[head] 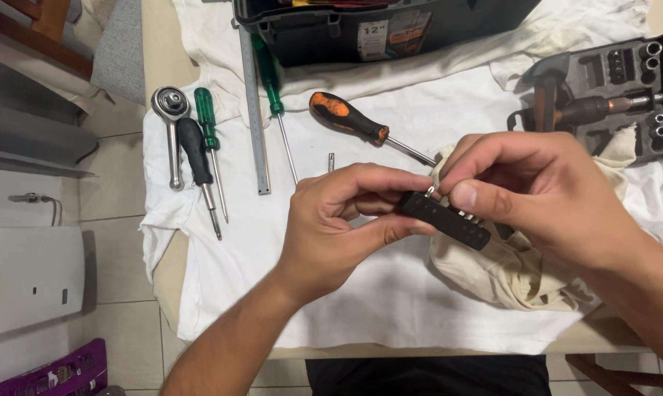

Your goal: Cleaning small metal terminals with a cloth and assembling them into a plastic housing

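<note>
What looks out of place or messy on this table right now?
One small loose bit lies alone on the white cloth, apart from the black bit holder that the left hand and right hand grip. A cream rag sits crumpled under the right hand. Nothing looks spilled or broken.

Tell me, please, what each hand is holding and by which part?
Left hand holds the black plastic bit-holder strip by its left end; right hand pinches a small metal bit at its top.
</note>
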